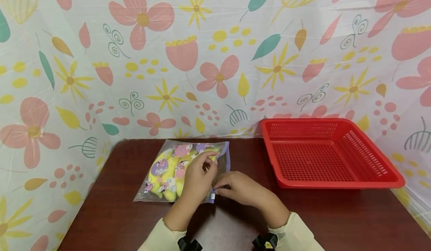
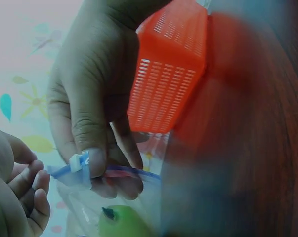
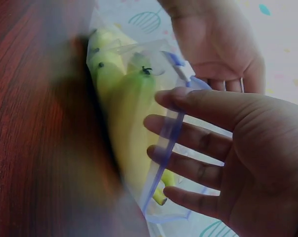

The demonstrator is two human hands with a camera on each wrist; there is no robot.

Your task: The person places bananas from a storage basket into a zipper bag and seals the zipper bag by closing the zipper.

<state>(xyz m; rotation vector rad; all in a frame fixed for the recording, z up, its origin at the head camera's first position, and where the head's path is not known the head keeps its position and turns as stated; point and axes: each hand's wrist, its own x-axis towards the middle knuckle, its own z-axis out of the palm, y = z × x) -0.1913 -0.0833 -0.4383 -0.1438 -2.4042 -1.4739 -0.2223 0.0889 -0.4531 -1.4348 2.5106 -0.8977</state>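
Note:
A clear zip bag point(image 1: 167, 164) with purple edging and printed cartoon pictures lies on the table, holding several bananas point(image 3: 134, 106). My left hand point(image 1: 198, 174) reaches over the bag, its thumb and fingertips pinching at the purple zip edge. Near the front corner of the bag, my right hand point(image 1: 240, 188) pinches the edge beside the white slider point(image 1: 213, 196). From the right wrist view, the right thumb lies on one side of the zip strip point(image 3: 171, 133) and the other fingers spread along it. Left fingertips point(image 2: 40, 170) are right by the strip's end in the left wrist view.
A red slotted basket point(image 1: 276, 168) stands on the table to the right of both hands. The dark brown table point(image 1: 128, 228) runs back to a floral curtain point(image 1: 219, 105), which also hangs along the left side.

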